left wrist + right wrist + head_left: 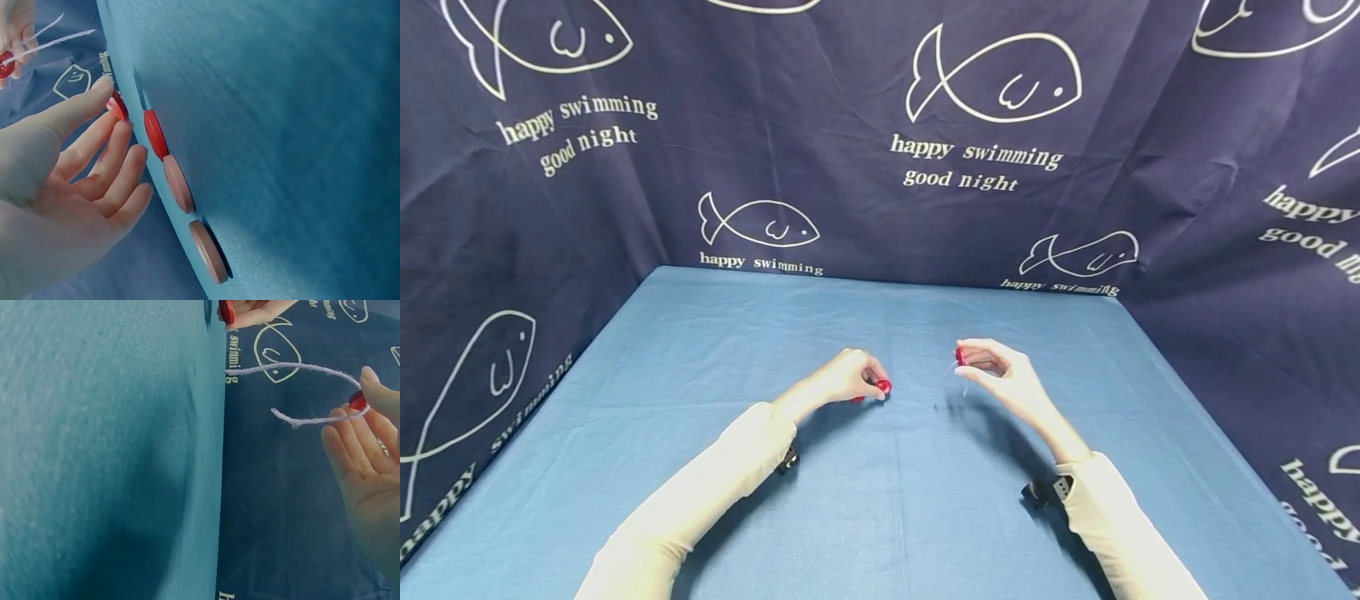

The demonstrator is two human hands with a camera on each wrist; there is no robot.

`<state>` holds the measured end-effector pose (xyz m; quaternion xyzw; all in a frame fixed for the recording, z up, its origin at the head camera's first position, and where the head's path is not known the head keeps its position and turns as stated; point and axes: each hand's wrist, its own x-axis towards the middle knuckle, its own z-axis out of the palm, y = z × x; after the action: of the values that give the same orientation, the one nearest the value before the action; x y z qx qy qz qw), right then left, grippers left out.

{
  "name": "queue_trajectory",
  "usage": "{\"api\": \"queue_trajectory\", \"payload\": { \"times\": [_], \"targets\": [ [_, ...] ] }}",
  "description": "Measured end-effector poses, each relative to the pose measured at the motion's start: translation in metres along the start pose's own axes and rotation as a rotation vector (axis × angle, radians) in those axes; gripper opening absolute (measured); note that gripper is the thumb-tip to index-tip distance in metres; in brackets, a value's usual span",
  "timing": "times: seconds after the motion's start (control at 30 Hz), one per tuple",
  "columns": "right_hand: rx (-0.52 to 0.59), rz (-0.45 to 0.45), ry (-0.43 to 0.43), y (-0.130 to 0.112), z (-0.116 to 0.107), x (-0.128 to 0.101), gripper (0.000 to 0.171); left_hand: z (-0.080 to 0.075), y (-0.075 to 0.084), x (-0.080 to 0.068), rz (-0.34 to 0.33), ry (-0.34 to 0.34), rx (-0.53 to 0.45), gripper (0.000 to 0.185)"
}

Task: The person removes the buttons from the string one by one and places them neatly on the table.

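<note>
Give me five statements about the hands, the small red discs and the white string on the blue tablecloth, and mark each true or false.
1. The left hand pinches a small red disc between thumb and forefinger. True.
2. The right hand holds a pair of scissors. False: it pinches a small red button-like disc together with a thin white string.
3. Three more flat round discs, one red and two pinkish, lie in a row on the blue tablecloth by the left hand. True.
4. The white string is wound tightly round the left wrist. False: it curves loose in the air from the right hand.
5. The backdrop is a plain white wall. False: it is a dark blue cloth with white fish outlines.
</note>
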<state>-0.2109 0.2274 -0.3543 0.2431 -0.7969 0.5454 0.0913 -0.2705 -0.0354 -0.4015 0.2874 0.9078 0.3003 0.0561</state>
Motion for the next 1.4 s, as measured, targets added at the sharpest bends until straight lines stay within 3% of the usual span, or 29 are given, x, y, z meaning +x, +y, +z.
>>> {"api": "queue_trajectory", "payload": {
  "times": [0.47,0.77,1.1,1.4],
  "targets": [
    [0.002,-0.044,-0.012,0.003,0.003,-0.001,0.033,-0.001,0.002,-0.001,0.019,-0.036,0.053,0.019],
    [-0.008,-0.038,-0.005,0.028,0.001,0.002,0.034,-0.002,0.003,-0.001,-0.009,-0.050,0.086,0.019],
    [-0.037,-0.034,-0.014,0.001,0.002,0.001,0.032,-0.003,0.006,-0.001,-0.069,-0.056,0.157,0.021],
    [-0.035,-0.023,-0.017,-0.001,0.004,0.000,0.032,-0.001,0.005,-0.002,-0.067,-0.045,0.186,0.021]
  ]
}}
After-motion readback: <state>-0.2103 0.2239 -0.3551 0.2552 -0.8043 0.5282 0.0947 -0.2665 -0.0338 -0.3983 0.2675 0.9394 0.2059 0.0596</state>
